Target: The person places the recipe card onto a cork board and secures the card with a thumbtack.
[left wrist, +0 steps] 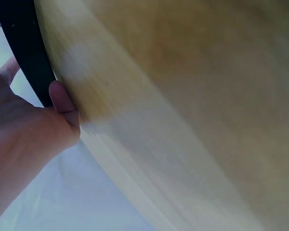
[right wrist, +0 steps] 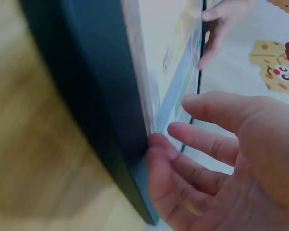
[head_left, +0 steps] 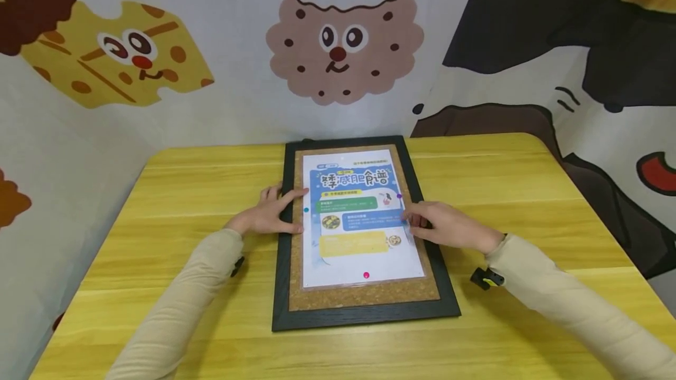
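A printed poster (head_left: 348, 263) in a clear sleeve lies on a cork board (head_left: 364, 298) with a black frame (head_left: 369, 314). My left hand (head_left: 269, 214) spans the frame's left side, fingers spread, with index finger and thumb touching the poster's left edge beside a teal pin (head_left: 306, 210). In the left wrist view, one finger (left wrist: 62, 98) of that hand rests against the frame's outer side. Over the frame's right side, my right hand (head_left: 449, 224) touches the poster's right edge with loosely bent fingers, just below a purple pin (head_left: 399, 196). Its thumb (right wrist: 209, 107) stands apart from the fingertips.
The board lies on a yellow wood-grain table (head_left: 206, 321). A red pin (head_left: 367, 275) sits at the poster's lower middle. Behind the table hangs a white cloth (head_left: 232, 116) printed with cartoon food, close to the frame's far edge.
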`<state>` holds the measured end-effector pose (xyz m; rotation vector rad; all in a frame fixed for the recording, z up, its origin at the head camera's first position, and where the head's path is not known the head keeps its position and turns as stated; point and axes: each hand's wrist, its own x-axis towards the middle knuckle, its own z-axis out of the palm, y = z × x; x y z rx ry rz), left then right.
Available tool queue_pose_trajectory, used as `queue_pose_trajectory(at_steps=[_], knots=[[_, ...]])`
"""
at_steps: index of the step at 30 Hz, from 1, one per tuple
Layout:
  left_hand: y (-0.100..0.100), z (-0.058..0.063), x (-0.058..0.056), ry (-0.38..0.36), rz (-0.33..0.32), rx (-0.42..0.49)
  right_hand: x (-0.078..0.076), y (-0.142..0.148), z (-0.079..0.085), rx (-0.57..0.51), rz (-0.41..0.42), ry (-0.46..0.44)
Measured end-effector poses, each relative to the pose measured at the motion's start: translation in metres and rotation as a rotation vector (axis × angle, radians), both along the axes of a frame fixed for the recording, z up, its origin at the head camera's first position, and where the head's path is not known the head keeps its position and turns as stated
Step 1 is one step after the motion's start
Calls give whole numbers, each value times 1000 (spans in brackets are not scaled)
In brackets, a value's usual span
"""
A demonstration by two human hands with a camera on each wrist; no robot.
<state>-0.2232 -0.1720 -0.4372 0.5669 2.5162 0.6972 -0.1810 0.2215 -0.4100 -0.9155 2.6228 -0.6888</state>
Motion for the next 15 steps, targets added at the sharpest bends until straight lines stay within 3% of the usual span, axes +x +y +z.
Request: queue_pose_trajectory(at_steps=[8,15], knots=[[0,1,1,29,-3,14,-4,26,4,219,-88,260],[-4,-3,8,124,15,-9,-11,49,-7,270,-130,378]])
